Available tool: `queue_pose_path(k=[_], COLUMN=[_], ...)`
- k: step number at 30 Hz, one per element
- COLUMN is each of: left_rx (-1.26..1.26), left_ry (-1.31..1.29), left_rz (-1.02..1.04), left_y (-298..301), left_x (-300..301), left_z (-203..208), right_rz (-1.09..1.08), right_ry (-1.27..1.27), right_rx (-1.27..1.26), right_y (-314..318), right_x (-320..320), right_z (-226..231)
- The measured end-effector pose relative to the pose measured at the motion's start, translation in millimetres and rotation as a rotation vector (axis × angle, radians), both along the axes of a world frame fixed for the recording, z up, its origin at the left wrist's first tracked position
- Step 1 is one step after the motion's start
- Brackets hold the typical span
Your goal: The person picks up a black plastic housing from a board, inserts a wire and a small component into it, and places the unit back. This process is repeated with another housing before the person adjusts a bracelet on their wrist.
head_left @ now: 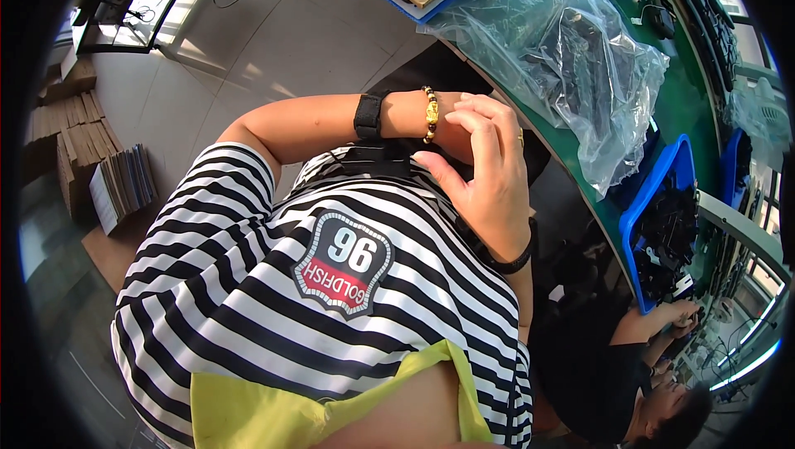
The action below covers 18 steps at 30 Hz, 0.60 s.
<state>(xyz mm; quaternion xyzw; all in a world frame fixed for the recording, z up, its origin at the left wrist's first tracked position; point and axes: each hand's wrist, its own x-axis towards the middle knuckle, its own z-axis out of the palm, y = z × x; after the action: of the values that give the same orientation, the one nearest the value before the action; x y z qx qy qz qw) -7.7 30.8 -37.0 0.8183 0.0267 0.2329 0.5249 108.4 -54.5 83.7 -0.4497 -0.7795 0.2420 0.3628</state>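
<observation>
My left forearm crosses in front of my body, with a black strap (367,116) and a bracelet of dark and gold beads (431,115) at the wrist. Only the back of my left hand (452,128) shows; its fingers are hidden behind my right hand. My right hand (495,169) lies over it, fingers bent and loosely parted, thumb stretched away toward my shirt. Nothing is visible in its grasp. A ring sits on one finger, and a dark band (515,260) circles that wrist. Below the left wrist, a black strap or pouch (377,161) lies against my striped shirt (248,283).
On the green table (704,101) to my right lies a clear plastic bag (571,60) around something dark. A blue bin (633,225) holds black parts and cables. A co-worker in black (588,374) works beyond it. Cardboard stacks (83,143) and a black-framed stand (153,2) are at left.
</observation>
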Motion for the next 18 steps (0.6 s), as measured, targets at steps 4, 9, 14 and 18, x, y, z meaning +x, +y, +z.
queue_pose_path(k=[4, 9, 14, 18], left_rx=[-0.128, -0.263, -0.398, -0.48], left_ry=[-0.06, -0.029, 0.088, 0.157], left_rz=[0.07, 0.044, -0.04, -0.125], left_y=[1, 6, 11, 12], left_x=[28, 35, 38, 55], left_z=[-40, -41, -26, -49], right_rz=[-0.036, -0.107, -0.239, -0.222], right_ry=[-0.224, -0.416, -0.458, -0.342], right_rx=[0.129, 0.27, 0.245, 0.139], right_y=[-2, 0, -3, -4], right_x=[2, -7, -14, -4], right_z=[1, -6, -8, -2])
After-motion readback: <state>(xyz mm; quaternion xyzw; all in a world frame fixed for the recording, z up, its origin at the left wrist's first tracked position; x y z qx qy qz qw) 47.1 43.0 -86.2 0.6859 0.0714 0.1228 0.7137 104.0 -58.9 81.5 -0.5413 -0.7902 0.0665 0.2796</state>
